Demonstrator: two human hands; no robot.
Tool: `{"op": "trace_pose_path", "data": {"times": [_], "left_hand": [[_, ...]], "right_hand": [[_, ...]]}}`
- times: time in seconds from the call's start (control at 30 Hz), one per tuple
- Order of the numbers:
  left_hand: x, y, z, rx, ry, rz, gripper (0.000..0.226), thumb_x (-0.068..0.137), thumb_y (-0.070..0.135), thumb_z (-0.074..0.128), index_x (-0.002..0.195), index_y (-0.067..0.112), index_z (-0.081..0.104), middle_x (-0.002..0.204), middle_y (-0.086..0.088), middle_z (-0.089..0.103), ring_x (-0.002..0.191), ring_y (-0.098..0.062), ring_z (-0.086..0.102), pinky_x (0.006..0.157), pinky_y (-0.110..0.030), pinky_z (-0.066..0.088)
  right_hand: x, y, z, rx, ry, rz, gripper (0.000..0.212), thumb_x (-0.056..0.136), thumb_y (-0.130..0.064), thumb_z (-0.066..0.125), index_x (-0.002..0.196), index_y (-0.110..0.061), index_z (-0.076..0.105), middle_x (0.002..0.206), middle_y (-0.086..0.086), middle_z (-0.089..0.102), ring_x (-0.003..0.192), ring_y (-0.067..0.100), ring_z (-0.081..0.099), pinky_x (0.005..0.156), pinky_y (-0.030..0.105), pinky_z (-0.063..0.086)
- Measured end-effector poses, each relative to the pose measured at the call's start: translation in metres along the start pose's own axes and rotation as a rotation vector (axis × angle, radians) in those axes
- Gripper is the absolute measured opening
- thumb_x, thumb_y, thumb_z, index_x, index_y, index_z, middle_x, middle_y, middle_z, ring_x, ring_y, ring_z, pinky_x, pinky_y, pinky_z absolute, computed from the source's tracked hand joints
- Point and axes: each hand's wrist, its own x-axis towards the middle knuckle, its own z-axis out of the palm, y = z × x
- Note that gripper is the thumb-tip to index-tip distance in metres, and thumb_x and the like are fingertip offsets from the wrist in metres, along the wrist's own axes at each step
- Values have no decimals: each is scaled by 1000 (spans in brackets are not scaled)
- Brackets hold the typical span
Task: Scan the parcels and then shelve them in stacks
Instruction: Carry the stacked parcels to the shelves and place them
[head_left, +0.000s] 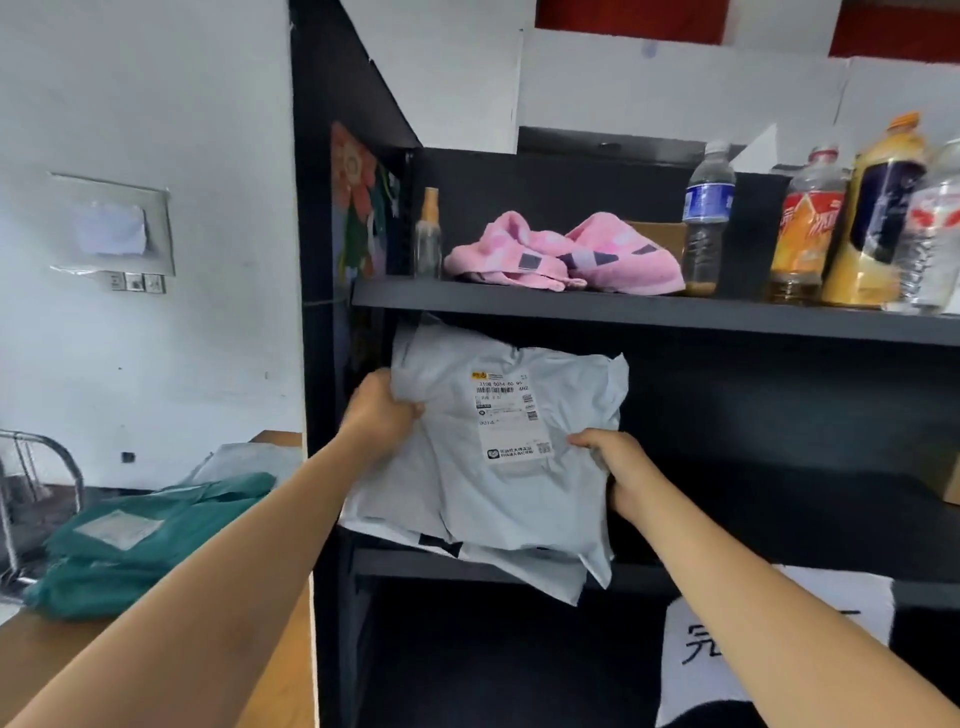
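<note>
Our left hand (382, 410) is clamped on the upper left edge of a grey poly mailer parcel (511, 457), fingers bunching the plastic. Our right hand (621, 475) is closed on its right edge, thumb on top and fingers curled underneath. The parcel lies between the two hands, label side up, tilted so its far end rises into the middle bay of the dark shelving unit (649, 312). Its long axis runs from us into the shelf, and the white shipping label (511, 415) reads upright from our side. It rests on a stack of other grey parcels (524, 564) whose near edges overhang the shelf board. On the shelf above we see a pink towel (566, 254), a small spray bottle (428, 234) and several drink bottles (810, 223). To the left, green mailer bags (140, 540) lie on a wooden table (62, 649).
</note>
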Motion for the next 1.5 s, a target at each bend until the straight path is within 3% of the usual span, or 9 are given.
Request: {"op": "trace_pose_path", "data": {"times": [0.27,0.6,0.73,0.8,0.83,0.93,1.1,1.23,1.5], "left_hand": [[64,-65,58,875,-125,-13,54,95,24,37,145,15,23,145,-18,29,129,-38,36,103,-46,35],[51,-69,49,682,-255,-28,32,91,23,39,115,7,54,125,-19,53,109,-36,54,89,-39,49],[2,-49,26,480,-257,67,30,90,10,46,117,1,54,116,-19,59,101,-33,56,85,-36,49],[-35,-40,10,456,-230,108,26,91,8,44,115,4,53,113,-17,55,97,-28,53,82,-32,45],[-55,-36,3,460,-205,128,25,92,8,43,115,8,53,113,-17,54,99,-29,53,82,-31,43],[-118,-28,-23,415,-133,136,41,89,4,40,128,10,52,123,-16,56,111,-34,54,90,-34,44],[-191,-28,-99,419,-132,144,44,85,-3,36,119,13,58,108,-12,65,101,-30,60,91,-38,49],[-225,-42,-196,544,-36,57,35,91,5,38,120,13,57,116,-11,63,104,-29,59,90,-35,47],[-299,-123,-438,672,36,-166,32,89,-2,45,116,10,56,120,-13,62,100,-30,60,86,-33,47]], "right_hand": [[97,24,47,-234,-26,40,35,85,-24,70,114,-7,61,94,9,66,86,24,62,76,29,51],[79,16,42,-534,147,-48,61,89,-42,61,128,3,50,123,15,58,113,31,56,85,32,45],[18,9,32,-729,102,-191,17,89,-24,59,80,-10,54,71,1,52,68,17,49,60,30,35],[-19,10,30,-813,65,-265,32,86,-14,55,59,-14,38,66,-7,22,56,16,36,53,30,26],[-41,12,30,-855,40,-290,36,84,-11,54,54,-15,33,90,-10,24,54,15,33,52,30,23],[-101,25,36,-962,-82,-252,27,82,-6,51,55,-10,46,53,11,44,51,16,34,51,27,25],[-183,25,76,-1111,-310,-220,23,84,-7,51,62,-10,52,61,7,48,58,22,46,56,31,38],[-230,23,136,-1116,-439,-281,35,89,-14,56,123,-5,60,123,10,62,111,24,58,92,30,46],[-317,49,341,-1056,-534,-443,37,85,-13,56,118,1,62,116,19,66,109,32,61,90,39,51]]}}
